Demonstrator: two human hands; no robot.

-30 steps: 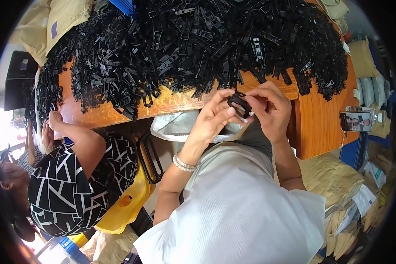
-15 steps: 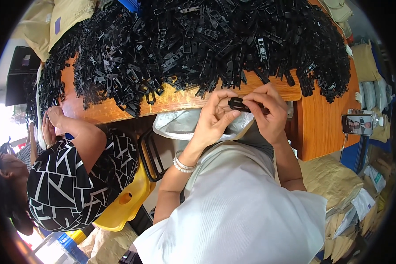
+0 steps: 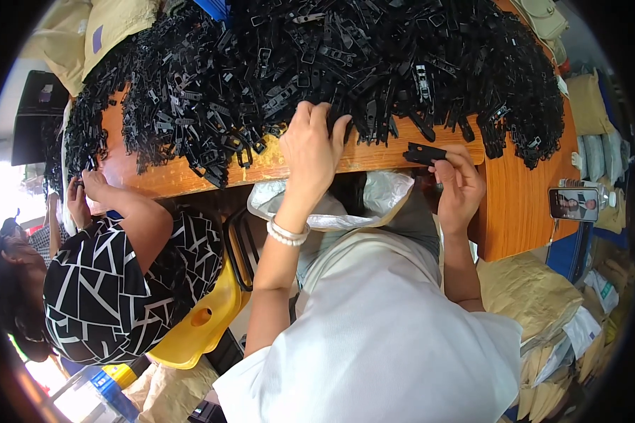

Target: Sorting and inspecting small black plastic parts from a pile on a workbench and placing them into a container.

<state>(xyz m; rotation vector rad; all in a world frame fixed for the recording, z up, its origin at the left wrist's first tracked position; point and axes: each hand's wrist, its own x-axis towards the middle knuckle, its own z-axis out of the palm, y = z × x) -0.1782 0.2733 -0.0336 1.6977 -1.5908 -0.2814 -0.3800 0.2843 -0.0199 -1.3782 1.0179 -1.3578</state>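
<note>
A wide heap of black plastic clips (image 3: 261, 77) covers the far side of the wooden table. My left hand (image 3: 309, 144) reaches to the heap's near edge, thumb and fingers apart among the pieces; nothing is visibly held. My right hand (image 3: 461, 189) pinches one flat black plastic clip (image 3: 423, 154) between thumb and fingers, above the table's front edge. Below and between my hands, a silver-lined bag (image 3: 391, 192) gapes at my lap, with something dark inside it.
A co-worker in a black and white patterned top (image 3: 106, 289) sits left on a yellow chair (image 3: 190, 331), hands at the table. A phone (image 3: 573, 203) stands on the right. Brown sacks (image 3: 525, 285) lie at the lower right. The wooden table (image 3: 525, 204) extends right.
My hands have parted. The left has moved away from the clip, forward and left to the heap; the right has shifted slightly right, still holding the clip.
</note>
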